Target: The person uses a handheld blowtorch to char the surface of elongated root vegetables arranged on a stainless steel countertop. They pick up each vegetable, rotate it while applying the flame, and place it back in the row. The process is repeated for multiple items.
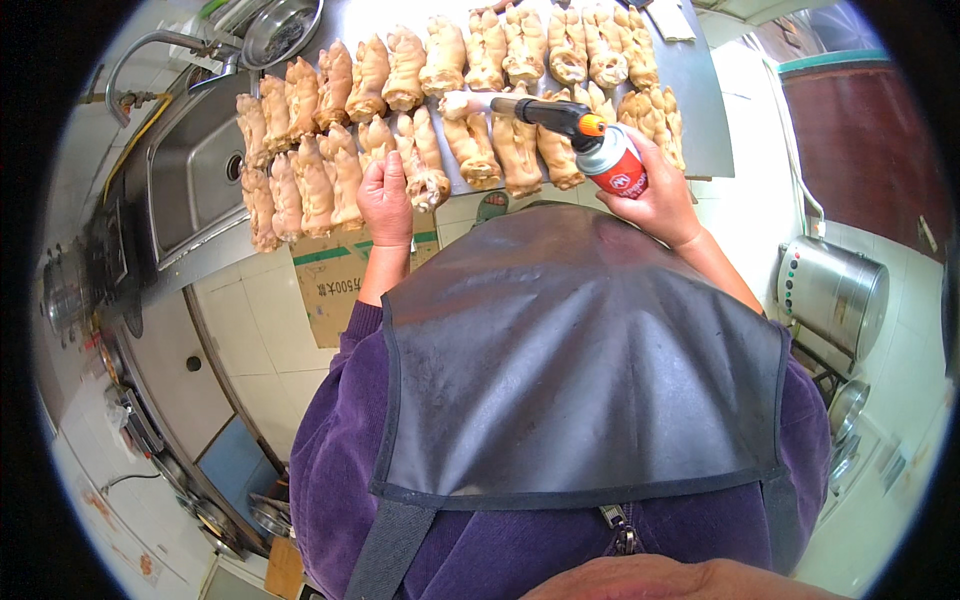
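Note:
Two rows of pig's trotters (366,79) lie on a stainless steel table (705,112). My right hand (660,184) grips the red gas canister (619,169) of a blowtorch. Its nozzle (504,105) points left over the rows, with a pale pinkish area before its tip; I cannot tell flame from skin there. My left hand (386,199) is curled, thumb up, at the near edge of the front row. It covers the lower part of one trotter (376,137) and adjoins another trotter (425,161) on its right. Whether it grips either is unclear.
To the left are a steel sink (199,172), a curved faucet (154,37) and a metal bowl (281,34). A flattened cardboard sheet (330,296) lies on the tiled floor below the table. A steel cylindrical appliance (836,296) stands at the right.

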Demonstrator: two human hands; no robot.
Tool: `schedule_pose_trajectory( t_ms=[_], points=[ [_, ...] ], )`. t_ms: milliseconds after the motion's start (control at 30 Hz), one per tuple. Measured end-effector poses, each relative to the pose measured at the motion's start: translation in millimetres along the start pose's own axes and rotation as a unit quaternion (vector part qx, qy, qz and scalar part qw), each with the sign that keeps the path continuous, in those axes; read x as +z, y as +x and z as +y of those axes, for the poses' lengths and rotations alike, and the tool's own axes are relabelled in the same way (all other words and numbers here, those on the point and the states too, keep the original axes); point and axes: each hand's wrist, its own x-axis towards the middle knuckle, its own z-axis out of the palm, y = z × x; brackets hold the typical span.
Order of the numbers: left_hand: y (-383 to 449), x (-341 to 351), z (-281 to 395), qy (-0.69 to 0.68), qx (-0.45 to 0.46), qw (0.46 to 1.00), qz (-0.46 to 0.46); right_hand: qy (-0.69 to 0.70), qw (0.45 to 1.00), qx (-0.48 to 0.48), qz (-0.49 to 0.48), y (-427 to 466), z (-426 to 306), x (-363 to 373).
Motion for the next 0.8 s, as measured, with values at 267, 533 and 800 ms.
schedule_pose_trajectory(
  t_ms=[267, 533, 800],
  points=[
    [26.7, 9.2, -12.0, 0.11, 0.099, 0.989, -0.021, -0.06, 0.997, -0.033, -0.023, 6.6, -0.1, 3.5],
    [74.4, 45.2, -3.9, 0.371, 0.17, 0.885, -0.225, -0.045, 0.997, 0.06, 0.031, -40.9, 11.0, -33.9],
    [87.8, 56.7, -11.3, 0.431, 0.141, 0.85, -0.268, 0.069, 0.984, 0.127, 0.099, -68.6, 27.0, -29.0]
  ],
)
